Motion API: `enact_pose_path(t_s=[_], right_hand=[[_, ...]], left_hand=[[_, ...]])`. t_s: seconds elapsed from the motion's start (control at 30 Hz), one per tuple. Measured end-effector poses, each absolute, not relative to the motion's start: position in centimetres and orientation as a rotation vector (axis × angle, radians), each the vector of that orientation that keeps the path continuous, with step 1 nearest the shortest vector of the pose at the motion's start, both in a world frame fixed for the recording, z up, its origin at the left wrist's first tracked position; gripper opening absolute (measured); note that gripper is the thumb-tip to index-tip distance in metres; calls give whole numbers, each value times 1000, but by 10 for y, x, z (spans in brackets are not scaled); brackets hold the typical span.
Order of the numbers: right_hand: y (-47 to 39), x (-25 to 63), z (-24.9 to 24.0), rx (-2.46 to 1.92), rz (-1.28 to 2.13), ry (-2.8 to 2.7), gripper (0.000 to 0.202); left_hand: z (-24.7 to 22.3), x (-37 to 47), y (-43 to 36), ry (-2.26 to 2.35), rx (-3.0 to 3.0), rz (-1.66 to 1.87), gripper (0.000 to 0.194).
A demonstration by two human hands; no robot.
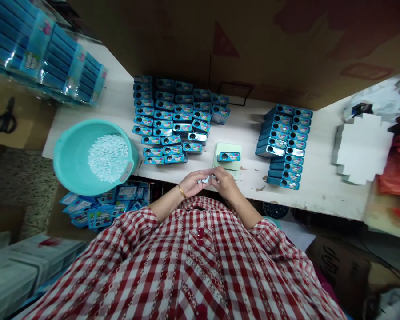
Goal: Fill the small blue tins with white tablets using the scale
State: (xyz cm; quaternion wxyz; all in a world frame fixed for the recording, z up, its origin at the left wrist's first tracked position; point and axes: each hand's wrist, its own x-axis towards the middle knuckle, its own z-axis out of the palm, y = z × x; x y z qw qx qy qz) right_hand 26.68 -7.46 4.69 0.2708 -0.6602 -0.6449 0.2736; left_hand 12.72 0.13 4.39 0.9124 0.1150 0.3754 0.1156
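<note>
While the left hand (192, 183) is cupped around a few pale pellets (205, 179) at the center of the frame, the right hand (225, 181) bends its fingertips down onto them; whether it pinches one cannot be told. Just above the right hand, a single blue tin (229, 156) stands on a pale green platform (228, 147), its label carrying white lettering, a dark round spot at the left and a touch of pink, all too small to read.

Matching labels repeat across the tabletop (326, 195): a large group of tins (172, 116) fills the upper middle, and two columns of tins (288, 146) stand right of center. At the upper left, wrapped bundles (36, 49) bear two lines of white print on a dark patch beside a pink figure, though blur prevents a sure reading. Blue printed packets (102, 216) lie heaped at the lower left, their words likewise illegible.

A large cardboard box (186, 44) across the top shows a red triangle (224, 41), a red oval outline and a black line drawing. Dark lettering marks a brown carton (340, 266) at the lower right, but its characters are unclear. Left of center, a turquoise basin (66, 155) holds many white pieces (108, 158).
</note>
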Motion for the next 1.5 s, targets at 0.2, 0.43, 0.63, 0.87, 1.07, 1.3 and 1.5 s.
enact_pose_path(t_s=[0.2, 0.43, 0.63, 0.87, 1.07, 1.3, 1.5], right_hand=[[-52, 313, 45, -1968, 428, -1638, 22], [-62, 310, 38, -1971, 298, -1610, 28], [-95, 240, 41, -1742, 571, -1951, 33], [-94, 228, 30, -1694, 947, -1953, 30], [-97, 227, 27, -1732, 966, -1918, 22], [-87, 248, 40, -1628, 797, -1568, 21], [-62, 292, 48, -1761, 473, -1473, 19]], left_hand=[[51, 143, 17, 817, 235, 278, 28], [42, 125, 6, 858, 179, 282, 26], [33, 106, -11, 855, 222, 223, 25], [30, 94, -20, 830, 193, 139, 34], [28, 88, -18, 845, 173, 94, 38], [33, 110, -6, 757, 155, 161, 36], [45, 142, 17, 723, 201, 251, 35]])
